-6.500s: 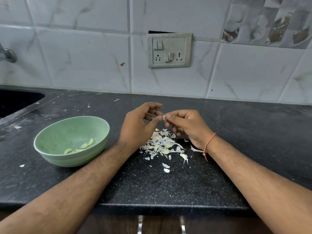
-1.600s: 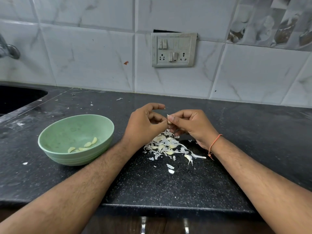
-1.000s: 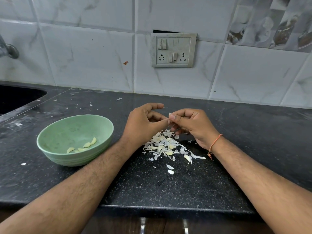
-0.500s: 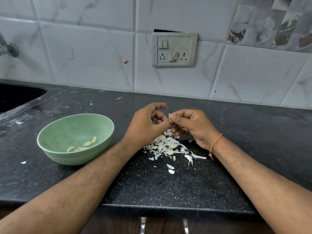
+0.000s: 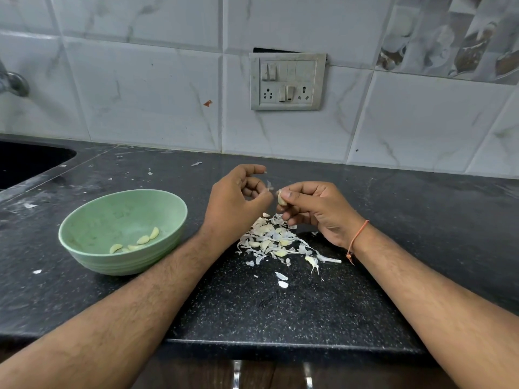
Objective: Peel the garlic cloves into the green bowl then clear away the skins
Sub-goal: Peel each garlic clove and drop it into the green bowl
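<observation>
My right hand (image 5: 314, 209) pinches the small pale garlic clove (image 5: 281, 198) above the skin pile (image 5: 273, 241) | left hand (image 5: 238, 197) nips a papery flake | clove firm, slick; skin flimsy, tear from tip | round green bowl (image 5: 84, 248) left on black table (image 5: 421, 220)

head view, down over countertop (image 5: 280, 310)
</observation>
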